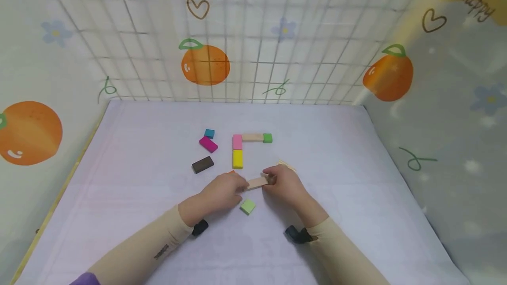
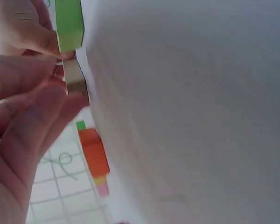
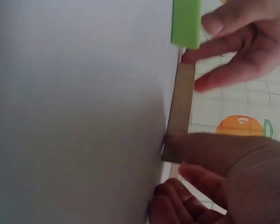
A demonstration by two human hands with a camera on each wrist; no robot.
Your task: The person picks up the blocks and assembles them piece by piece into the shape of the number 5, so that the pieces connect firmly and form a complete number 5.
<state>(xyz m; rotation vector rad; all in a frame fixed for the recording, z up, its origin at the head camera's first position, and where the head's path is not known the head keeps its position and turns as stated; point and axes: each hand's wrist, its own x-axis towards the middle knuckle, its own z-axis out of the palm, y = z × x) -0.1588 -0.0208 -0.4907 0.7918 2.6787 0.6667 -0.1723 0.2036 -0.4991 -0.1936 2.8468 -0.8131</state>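
Right now, my right hand [image 1: 288, 187] pinches one end of a plain wooden block [image 1: 256, 183] on the worktop [image 1: 348, 179]; my left hand [image 1: 222, 191], fingers loosely parted, reaches its other end, beyond a light green block [image 1: 247, 206].

left hand [image 1: 222, 191] and right hand [image 1: 286, 187] reach inward, fingers [image 3: 165, 207] bent.

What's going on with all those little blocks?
A person's right hand holds one end of a plain wooden block, with the left hand at its other end. Beyond them, a yellow block, a pink block, another plain block and a green block make a corner. A lime block lies nearer.
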